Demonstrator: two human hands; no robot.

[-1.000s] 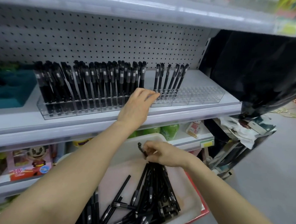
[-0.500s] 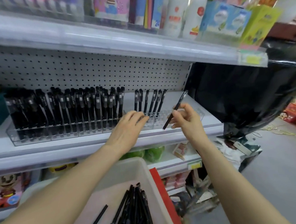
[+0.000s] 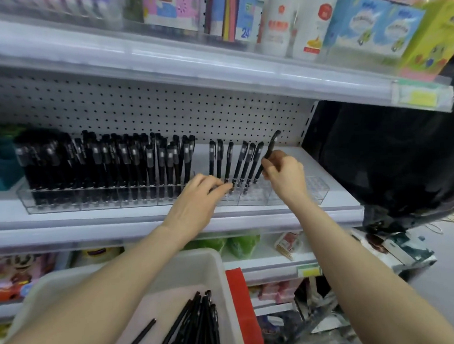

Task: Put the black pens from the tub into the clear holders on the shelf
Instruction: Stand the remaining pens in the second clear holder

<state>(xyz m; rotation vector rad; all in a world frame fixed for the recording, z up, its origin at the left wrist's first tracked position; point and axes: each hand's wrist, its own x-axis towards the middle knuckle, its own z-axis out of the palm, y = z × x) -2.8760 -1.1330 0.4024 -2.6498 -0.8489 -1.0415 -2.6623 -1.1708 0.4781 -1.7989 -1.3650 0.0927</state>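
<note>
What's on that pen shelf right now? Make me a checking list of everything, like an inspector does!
Surface: white shelf board, carrying the holders.
Job's things: clear plastic holders, left part packed with standing black pens, rightmost cells unfilled; white plastic tub below holding loose black pens.
Clutter: green packets on the shelf underneath; red sheet beside the tub.
Hands: left hand, fingers relaxed, touches the holders; right hand pinches one black pen, tilted.
Cables: nothing seen.
Surroundings: white pegboard behind; black plastic sheeting at right; bottles and boxes on the upper shelf.
</note>
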